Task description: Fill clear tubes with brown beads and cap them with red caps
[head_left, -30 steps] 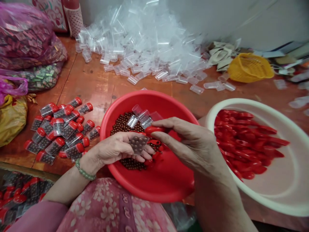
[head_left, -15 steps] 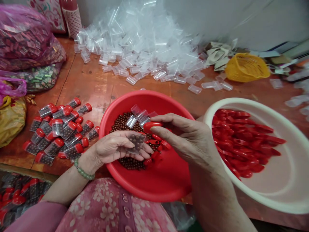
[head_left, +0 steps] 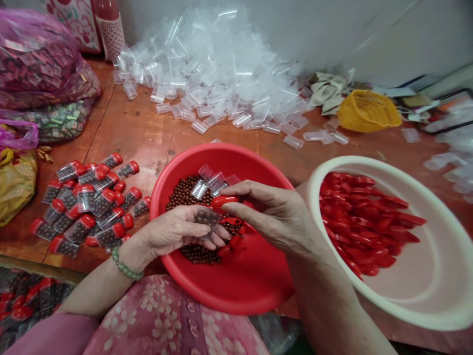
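Observation:
My left hand (head_left: 185, 227) holds a small clear plastic container (head_left: 207, 218) filled with dark brown balls, the thumb pressed on its side. Between the thumb and fingers of my right hand (head_left: 266, 204) is a red plastic cap (head_left: 224, 201), right at the container's upper end; whether it touches the rim I cannot tell. Both hands are over a red basin (head_left: 254, 291). Inside lie many brown balls (head_left: 183, 192), a few empty clear containers (head_left: 199, 188) and several loose red caps (head_left: 236, 244), partly hidden by my hands.
At right stands a white basin (head_left: 439, 301) of red caps (head_left: 365, 222). Capped, filled containers (head_left: 84, 197) lie at left. Behind, clear containers (head_left: 221, 74) are heaped against the wall, near a yellow basket (head_left: 369, 112). Plastic bags (head_left: 40, 64) sit at far left.
My right hand has brought the red cap down and left, closer to the container's upper end. My left hand still holds the container. The view has shifted slightly.

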Demonstrator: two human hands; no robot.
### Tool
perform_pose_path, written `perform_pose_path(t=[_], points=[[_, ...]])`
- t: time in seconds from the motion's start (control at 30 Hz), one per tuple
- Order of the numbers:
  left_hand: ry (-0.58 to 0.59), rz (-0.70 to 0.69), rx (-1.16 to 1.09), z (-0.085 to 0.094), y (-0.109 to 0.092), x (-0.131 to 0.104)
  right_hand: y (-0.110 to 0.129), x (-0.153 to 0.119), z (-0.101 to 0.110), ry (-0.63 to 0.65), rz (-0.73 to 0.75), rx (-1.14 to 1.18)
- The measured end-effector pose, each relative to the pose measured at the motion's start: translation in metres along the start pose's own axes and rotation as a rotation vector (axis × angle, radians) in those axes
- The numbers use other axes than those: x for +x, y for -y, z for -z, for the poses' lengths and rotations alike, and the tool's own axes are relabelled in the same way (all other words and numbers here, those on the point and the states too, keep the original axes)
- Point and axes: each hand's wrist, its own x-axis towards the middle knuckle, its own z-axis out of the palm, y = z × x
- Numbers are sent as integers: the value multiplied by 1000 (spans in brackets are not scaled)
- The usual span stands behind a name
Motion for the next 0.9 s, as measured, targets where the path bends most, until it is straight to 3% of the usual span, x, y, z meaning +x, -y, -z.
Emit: perform_pose_path(t=[0.2, 0.4, 0.57, 0.67, 0.8, 0.9], points=[[-28, 3, 36, 0, 2, 1, 1, -1, 2, 86, 63, -114], [-12, -11, 75, 0, 5, 2, 18, 1, 14, 206, 196, -290], [-38, -53, 71, 1, 6, 1, 20, -4, 21, 238, 205, -498], [-13, -32, 95, 0, 4, 0, 14, -11, 18, 109, 161, -400], [-36, -45, 77, -2, 4, -1, 6, -21, -1, -219, 10, -4], [-60, -114, 98, -2, 6, 0, 5, -26, -19, -333, -42, 167]])
